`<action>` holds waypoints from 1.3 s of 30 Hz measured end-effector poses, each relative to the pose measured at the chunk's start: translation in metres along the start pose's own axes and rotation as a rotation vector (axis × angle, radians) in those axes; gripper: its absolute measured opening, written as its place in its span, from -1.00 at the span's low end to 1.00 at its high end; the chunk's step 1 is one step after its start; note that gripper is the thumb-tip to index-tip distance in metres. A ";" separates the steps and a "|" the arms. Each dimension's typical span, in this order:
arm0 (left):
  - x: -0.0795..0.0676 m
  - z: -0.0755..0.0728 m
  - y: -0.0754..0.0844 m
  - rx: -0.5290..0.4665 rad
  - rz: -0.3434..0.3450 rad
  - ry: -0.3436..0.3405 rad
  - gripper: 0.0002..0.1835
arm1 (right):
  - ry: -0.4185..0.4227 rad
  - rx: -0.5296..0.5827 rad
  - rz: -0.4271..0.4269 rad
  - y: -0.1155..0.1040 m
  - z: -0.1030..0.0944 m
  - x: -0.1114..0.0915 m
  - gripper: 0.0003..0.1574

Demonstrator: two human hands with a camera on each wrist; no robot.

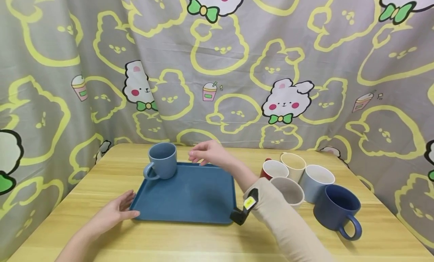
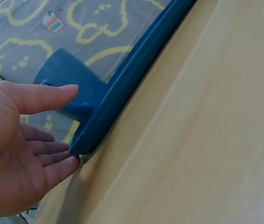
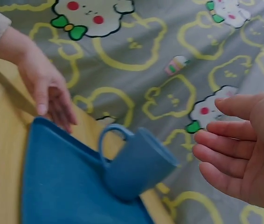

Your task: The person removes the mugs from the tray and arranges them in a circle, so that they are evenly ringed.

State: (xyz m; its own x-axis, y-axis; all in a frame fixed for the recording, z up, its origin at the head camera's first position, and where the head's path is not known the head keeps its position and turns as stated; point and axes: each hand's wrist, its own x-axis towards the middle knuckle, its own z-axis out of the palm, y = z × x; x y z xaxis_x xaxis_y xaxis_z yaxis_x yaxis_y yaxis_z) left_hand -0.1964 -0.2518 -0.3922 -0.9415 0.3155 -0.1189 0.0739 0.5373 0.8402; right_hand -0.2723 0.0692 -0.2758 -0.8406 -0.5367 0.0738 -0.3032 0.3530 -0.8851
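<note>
A blue rectangular tray [image 1: 190, 198] lies on the table, with a grey-blue mug [image 1: 163, 162] upright in its far left corner, handle toward the front left. My left hand [image 1: 113, 211] is at the tray's near left corner, thumb along the rim and fingers spread beside the edge. In the left wrist view the fingertips of that hand [image 2: 29, 154] are right at the corner. My right hand [image 1: 211, 152] hovers over the tray's far edge, to the right of the mug and apart from it. Its fingers are loosely bent, with nothing in them, as the right wrist view also shows.
Right of the tray, behind my right forearm, several mugs stand close together: a red one with a white inside [image 1: 275, 168], a cream one [image 1: 293, 164], a greyish one [image 1: 289, 190], a light blue one [image 1: 317, 183] and a dark blue one [image 1: 335, 207]. A patterned curtain [image 1: 234, 66] hangs behind the table.
</note>
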 end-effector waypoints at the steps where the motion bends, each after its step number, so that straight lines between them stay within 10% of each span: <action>1: 0.000 0.000 0.000 -0.001 0.001 0.001 -0.06 | -0.005 0.005 0.004 0.003 0.006 0.003 -0.63; 19: 0.002 0.002 -0.004 -0.015 0.011 0.007 -0.07 | 0.114 0.184 0.104 0.038 0.115 0.053 -0.64; 39: 0.002 0.001 -0.004 -0.027 0.004 -0.014 -0.10 | 0.029 0.240 0.105 0.045 0.155 0.061 -0.37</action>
State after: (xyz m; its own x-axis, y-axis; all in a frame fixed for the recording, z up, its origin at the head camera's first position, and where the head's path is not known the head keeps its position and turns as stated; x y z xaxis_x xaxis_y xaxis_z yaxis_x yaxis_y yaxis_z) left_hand -0.1980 -0.2526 -0.3958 -0.9364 0.3289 -0.1224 0.0690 0.5147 0.8546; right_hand -0.2680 -0.0662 -0.3821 -0.8754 -0.4831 -0.0140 -0.1014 0.2118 -0.9720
